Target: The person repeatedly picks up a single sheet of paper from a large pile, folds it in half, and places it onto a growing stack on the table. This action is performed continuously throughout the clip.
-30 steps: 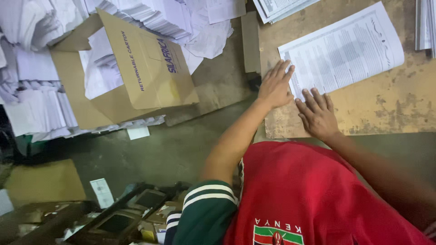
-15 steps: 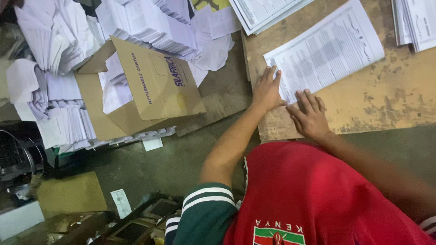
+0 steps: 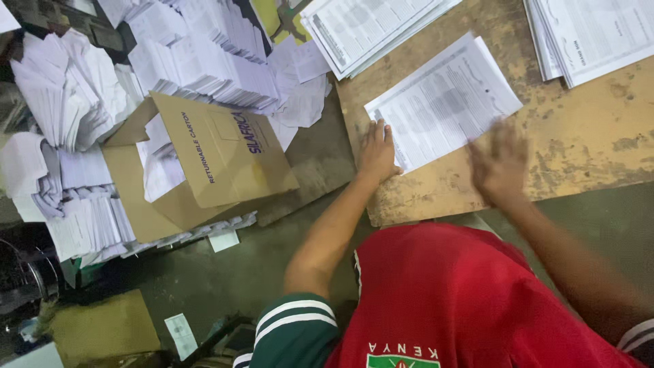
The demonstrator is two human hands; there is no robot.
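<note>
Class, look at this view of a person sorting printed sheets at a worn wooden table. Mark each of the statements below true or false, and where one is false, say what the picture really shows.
1. The left hand lies flat on the near corner of the white printed paper stack. True.
2. The right hand grips a pen. False: it is blurred, fingers spread, holding nothing visible.
3. The open brown cardboard carton stands on the worn wooden table. False: it sits down on the floor, to the left of the table.
4. The carton has white papers inside it. True.
5. Only one stack of paper lies on the table. False: other printed stacks lie at its far edge and far right corner.
</note>
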